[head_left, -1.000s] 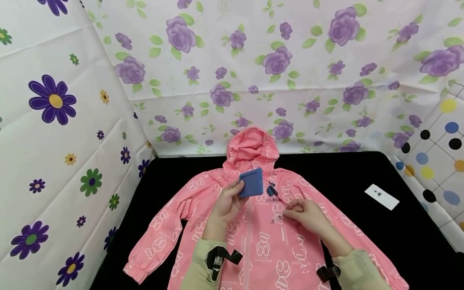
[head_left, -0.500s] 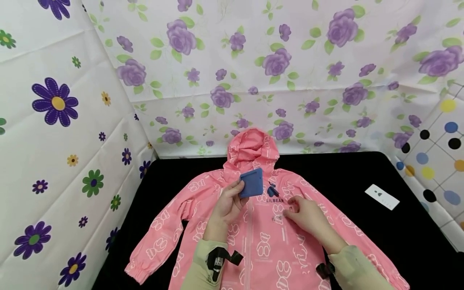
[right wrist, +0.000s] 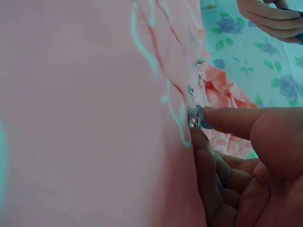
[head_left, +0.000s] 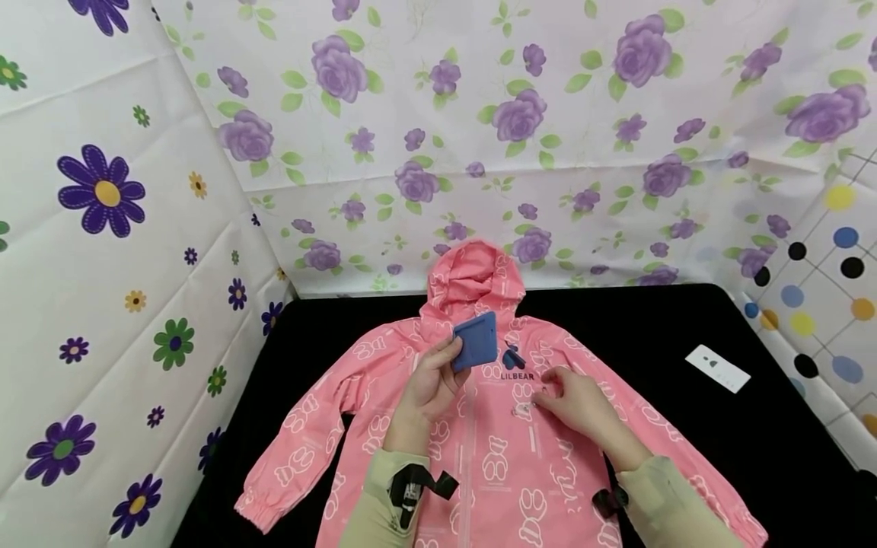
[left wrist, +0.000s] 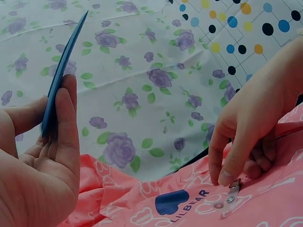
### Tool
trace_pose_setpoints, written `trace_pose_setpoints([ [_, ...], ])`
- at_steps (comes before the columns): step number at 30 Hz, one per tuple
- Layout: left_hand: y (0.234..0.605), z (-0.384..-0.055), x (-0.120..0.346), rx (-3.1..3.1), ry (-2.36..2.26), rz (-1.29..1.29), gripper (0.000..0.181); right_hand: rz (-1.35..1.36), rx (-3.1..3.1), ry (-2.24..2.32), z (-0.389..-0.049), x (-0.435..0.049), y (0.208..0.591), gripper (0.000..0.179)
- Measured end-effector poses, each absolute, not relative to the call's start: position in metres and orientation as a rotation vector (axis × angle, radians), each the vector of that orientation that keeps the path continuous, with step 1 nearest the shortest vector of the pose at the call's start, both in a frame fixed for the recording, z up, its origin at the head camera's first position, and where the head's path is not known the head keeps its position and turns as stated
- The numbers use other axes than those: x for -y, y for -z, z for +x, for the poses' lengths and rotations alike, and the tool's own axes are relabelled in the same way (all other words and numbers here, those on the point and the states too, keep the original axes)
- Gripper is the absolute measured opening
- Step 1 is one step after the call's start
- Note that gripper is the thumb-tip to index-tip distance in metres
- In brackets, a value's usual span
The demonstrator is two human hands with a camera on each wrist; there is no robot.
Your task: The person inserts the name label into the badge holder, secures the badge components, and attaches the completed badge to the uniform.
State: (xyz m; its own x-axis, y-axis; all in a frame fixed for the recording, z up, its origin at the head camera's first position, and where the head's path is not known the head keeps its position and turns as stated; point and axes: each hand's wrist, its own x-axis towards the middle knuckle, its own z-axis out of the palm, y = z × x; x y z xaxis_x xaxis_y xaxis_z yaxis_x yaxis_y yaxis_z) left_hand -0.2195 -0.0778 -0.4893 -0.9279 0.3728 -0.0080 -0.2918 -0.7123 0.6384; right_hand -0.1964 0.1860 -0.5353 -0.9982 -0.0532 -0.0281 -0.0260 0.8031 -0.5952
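My left hand (head_left: 430, 384) holds a flat blue card holder (head_left: 476, 341) upright by its lower left edge, thumb on one face and fingers on the other. It is raised over a pink hooded jacket (head_left: 493, 434) spread out with its front up. At the chest, just below the dark bear logo and lettering (head_left: 517, 376), my right hand (head_left: 582, 407) pinches a small metal clip (left wrist: 235, 183) between thumb and fingers. From the clip a clear strap (left wrist: 231, 198) with a snap button lies over the jacket. In the right wrist view the thumb presses right at the clip, against the fabric.
A white card (head_left: 717, 368) with a small grey print lies on the black tabletop (head_left: 637, 320) at the right. The jacket's sleeves (head_left: 294, 449) stretch out to both sides. Flower-patterned sheets (head_left: 411, 99) stand behind and at the left, a dotted one (head_left: 822, 304) at the right.
My right hand's fingers have curled in and shifted slightly, so the lettering once partly covered now shows whole. The left hand and the card holder stay nearly in place.
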Motion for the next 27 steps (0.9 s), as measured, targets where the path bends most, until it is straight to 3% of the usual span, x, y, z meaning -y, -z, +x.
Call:
trace_pose_setpoints([
  [17, 0.473, -0.214, 0.086, -1.438, -2.451, 0.172, 0.022, -0.035, -2.322, 1.77, -0.191, -0.195, 0.511, 0.047],
  [27, 0.471, -0.21, 0.083, -1.867, -2.275, 0.379, 0.022, -0.131, -2.163, 1.929, -0.182, -0.184, 0.484, 0.052],
])
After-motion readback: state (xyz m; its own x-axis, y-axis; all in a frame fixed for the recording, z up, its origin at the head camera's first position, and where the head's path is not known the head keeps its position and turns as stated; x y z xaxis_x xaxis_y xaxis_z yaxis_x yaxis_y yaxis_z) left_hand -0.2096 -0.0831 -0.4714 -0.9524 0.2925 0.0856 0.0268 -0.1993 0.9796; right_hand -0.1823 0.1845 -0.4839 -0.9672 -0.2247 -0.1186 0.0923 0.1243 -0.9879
